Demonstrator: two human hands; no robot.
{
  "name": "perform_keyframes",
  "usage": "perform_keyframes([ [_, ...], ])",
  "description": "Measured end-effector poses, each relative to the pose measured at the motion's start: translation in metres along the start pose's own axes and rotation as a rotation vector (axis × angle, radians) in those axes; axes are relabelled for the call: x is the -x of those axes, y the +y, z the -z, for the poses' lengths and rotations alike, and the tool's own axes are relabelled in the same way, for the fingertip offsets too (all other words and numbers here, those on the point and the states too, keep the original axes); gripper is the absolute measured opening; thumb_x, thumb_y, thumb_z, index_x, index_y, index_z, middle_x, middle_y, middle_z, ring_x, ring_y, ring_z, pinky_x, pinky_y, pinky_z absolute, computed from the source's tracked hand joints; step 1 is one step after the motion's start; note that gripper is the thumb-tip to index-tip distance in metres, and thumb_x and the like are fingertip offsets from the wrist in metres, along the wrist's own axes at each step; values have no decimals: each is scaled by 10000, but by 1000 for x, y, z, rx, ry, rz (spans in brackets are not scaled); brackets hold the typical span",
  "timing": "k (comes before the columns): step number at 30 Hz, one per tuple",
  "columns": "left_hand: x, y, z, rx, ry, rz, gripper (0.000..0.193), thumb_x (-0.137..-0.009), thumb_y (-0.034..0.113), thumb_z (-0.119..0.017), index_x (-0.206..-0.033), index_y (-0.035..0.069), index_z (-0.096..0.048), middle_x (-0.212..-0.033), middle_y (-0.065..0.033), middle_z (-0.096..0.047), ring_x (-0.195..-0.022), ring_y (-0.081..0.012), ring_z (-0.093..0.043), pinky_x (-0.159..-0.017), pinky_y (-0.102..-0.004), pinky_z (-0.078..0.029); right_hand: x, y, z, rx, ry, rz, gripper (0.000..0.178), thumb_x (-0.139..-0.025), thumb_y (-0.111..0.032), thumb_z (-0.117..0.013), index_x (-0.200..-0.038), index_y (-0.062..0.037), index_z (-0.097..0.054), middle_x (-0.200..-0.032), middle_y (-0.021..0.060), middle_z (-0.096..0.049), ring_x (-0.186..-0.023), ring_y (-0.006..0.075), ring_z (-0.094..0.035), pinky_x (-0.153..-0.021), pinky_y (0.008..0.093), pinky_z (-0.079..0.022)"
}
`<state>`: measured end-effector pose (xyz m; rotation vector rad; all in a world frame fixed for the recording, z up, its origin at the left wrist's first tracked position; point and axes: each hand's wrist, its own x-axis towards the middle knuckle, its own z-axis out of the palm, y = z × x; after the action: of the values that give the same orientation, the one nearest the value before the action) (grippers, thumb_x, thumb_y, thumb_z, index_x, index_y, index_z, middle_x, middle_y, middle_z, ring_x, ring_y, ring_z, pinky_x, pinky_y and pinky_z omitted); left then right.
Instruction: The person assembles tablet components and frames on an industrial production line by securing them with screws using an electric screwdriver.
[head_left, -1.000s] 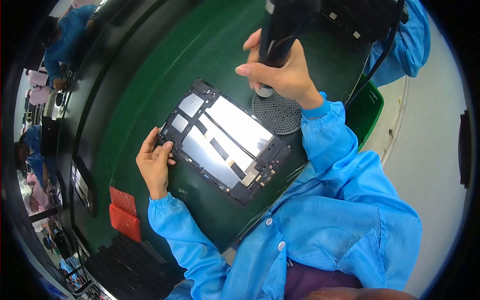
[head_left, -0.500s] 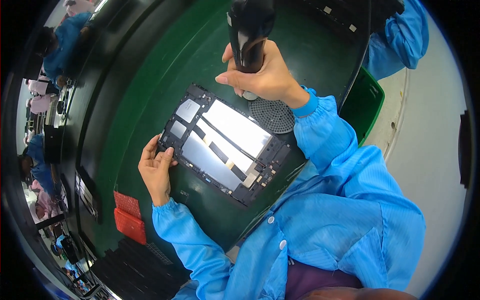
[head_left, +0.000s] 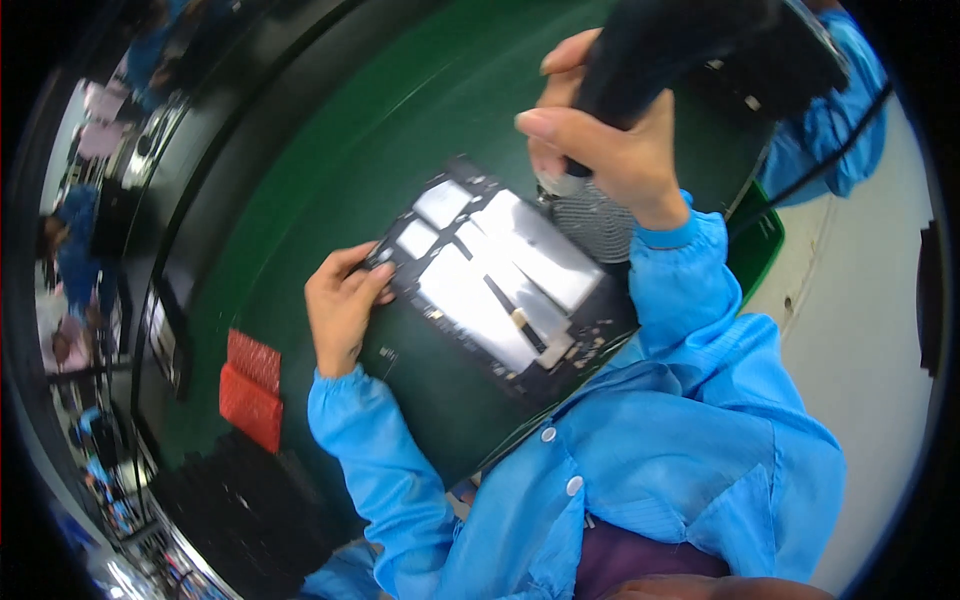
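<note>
An opened tablet (head_left: pixel 445 268), its silver panels, black frame and small circuit parts facing up, lies at a slant on the green table. My left hand (head_left: pixel 340 305) pinches its left corner, thumb on top and fingers at the edge. Above its far right side, my right hand (head_left: pixel 640 165) is wrapped round a black handheld device (head_left: pixel 655 65) with a thick body; motion blurs it, and its exact kind does not show. Under that hand sit a small pale round piece (head_left: pixel 563 184) and a grey disc (head_left: pixel 592 225) with a dotted surface, partly covered.
Red bubble-wrap pouches (head_left: pixel 250 400) lie on the green table (head_left: pixel 300 190) at left, above a row of thin black pieces (head_left: pixel 240 510). A green bin (head_left: pixel 765 250) stands past the right edge, near a black cable (head_left: pixel 835 155). Another person's blue sleeve (head_left: pixel 850 140) shows at far right.
My view has turned a little, shifting the tablet and disc rightward in the picture. My right hand has moved right with the black device, which now leans more. My left hand keeps the same corner.
</note>
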<state>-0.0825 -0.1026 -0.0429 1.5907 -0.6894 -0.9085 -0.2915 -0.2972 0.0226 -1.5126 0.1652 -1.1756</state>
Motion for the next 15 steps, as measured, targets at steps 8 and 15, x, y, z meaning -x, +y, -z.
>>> perform_keyframes([
  [8, -13, -8, 10, 83, -123, -49, 280, -744, -9, -688, -983, -83, -563, -796, -99, -637, -642, -94, -601, -567, -203, -493, 11, 13, -109, -152, -432, -73, 369, -737, 35, -691, -1023, 17, -457, -602, 71, -579, -515, 110, -573, -467, 221, -452],
  [15, -17, -17, 16, 87, -118, -50, 267, -739, 17, -682, -955, -91, -568, -857, -131, -628, -629, -94, -616, -550, -199, -496, 23, 28, -127, -63, -459, -150, 353, -740, 32, -695, -1004, 25, -461, -591, 68, -580, -495, 105, -564, -452, 220, -435],
])
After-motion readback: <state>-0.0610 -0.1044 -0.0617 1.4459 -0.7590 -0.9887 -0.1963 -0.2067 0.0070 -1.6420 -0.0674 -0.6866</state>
